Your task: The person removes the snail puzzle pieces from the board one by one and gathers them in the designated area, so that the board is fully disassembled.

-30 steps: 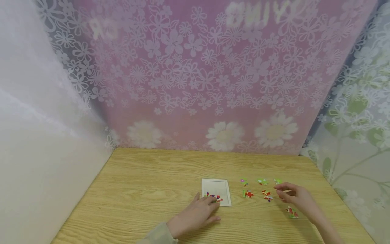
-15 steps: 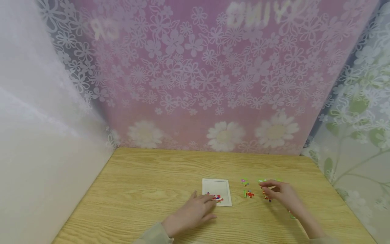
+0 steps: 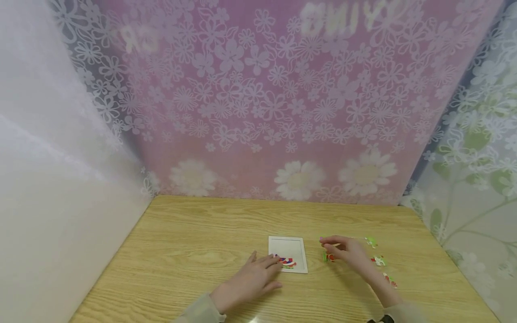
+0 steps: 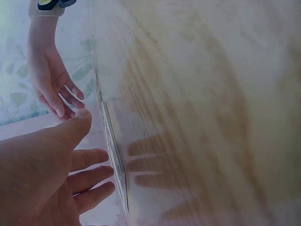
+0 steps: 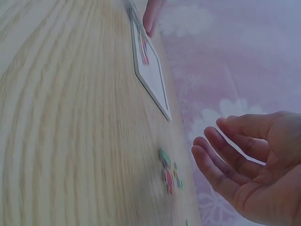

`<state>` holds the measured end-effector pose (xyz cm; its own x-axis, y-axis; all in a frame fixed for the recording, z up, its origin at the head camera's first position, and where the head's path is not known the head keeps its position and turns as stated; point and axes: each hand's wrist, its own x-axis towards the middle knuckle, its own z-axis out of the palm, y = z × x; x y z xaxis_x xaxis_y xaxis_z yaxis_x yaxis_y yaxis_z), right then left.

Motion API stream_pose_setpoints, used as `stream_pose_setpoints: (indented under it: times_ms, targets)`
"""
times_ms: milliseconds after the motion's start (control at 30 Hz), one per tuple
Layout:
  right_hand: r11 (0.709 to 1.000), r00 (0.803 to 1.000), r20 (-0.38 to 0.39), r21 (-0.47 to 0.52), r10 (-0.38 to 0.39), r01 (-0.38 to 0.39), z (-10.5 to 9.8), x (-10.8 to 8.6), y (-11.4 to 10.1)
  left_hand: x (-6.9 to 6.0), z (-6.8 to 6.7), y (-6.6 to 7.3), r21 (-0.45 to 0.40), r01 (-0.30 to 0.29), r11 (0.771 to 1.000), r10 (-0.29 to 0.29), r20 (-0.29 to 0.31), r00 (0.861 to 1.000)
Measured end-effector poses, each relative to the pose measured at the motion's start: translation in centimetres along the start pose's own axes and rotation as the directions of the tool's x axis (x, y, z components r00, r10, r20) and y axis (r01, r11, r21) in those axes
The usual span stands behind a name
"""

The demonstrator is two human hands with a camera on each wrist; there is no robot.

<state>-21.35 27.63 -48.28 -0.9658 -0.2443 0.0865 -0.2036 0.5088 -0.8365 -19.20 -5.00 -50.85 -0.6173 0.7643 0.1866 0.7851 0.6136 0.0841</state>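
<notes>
A white puzzle tray (image 3: 286,246) lies on the wooden table, with colourful joined puzzle pieces (image 3: 287,262) along its lower part. My left hand (image 3: 254,279) has its fingers stretched out, the fingertips at the tray's lower left by these pieces. Loosely curved over the loose pieces to the right is my right hand (image 3: 352,256), and the right wrist view shows nothing between its fingers. A red-and-green puzzle piece (image 3: 329,257) shows just under its fingertips, and a pink-flowered one (image 3: 321,239) is partly covered by them. Other pieces are hidden behind this hand.
To the right of my right hand lie more loose puzzle pieces: a green one (image 3: 370,242), a white, red and green one (image 3: 378,260) and a red-and-green one (image 3: 390,281). A flowered pink backdrop (image 3: 242,179) stands at the table's (image 3: 194,233) far edge, with pale panels at both sides.
My right hand has moved left across the loose pieces, uncovering those on the right. My left hand has drawn slightly left, showing more of the pieces in the tray.
</notes>
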Motion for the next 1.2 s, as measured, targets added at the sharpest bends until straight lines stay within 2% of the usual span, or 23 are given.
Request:
stream_pose_setpoints:
  times_ms: [167, 333, 500, 667, 767, 933, 1200]
  targets:
    - [1.000, 0.999, 0.041, 0.007, -0.019, 0.019, 1.6, 1.0, -0.6, -0.3, 0.1, 0.1, 0.035, 0.012, 0.999, -0.013, 0.019, 1.000]
    - [0.998, 0.996, 0.057, 0.015, -0.067, 0.067, 3.3, 1.6, -1.0, -0.5, 0.2, 0.2, 0.083, -0.003, 0.997, 0.003, 0.007, 1.000]
    - [0.996, 0.993, 0.082, 0.022, -0.085, 0.083, 4.4, 2.0, -1.5, -0.4, 0.2, 0.4, 0.110, -0.013, 0.994, 0.013, 0.000, 1.000]
    - [0.995, 0.988, 0.112, 0.022, -0.103, 0.101, 5.2, 2.3, -1.9, -0.2, -0.1, 0.7, 0.110, 0.002, 0.994, -0.006, 0.034, 0.999]
    - [0.995, 0.987, 0.124, 0.000, -0.100, 0.100, 5.5, 2.5, -2.2, -0.1, -0.2, 0.9, 0.098, 0.017, 0.995, -0.021, 0.049, 0.999]
    - [0.992, 0.986, 0.145, -0.088, -0.082, 0.096, 6.0, 2.8, -2.4, 0.1, 0.0, 0.8, 0.106, 0.016, 0.994, -0.019, 0.030, 0.999]
    - [0.991, 0.978, 0.198, -0.105, -0.066, 0.088, 6.9, 2.9, -2.7, 0.2, 0.1, 0.9, 0.129, 0.019, 0.991, -0.022, 0.027, 0.999]
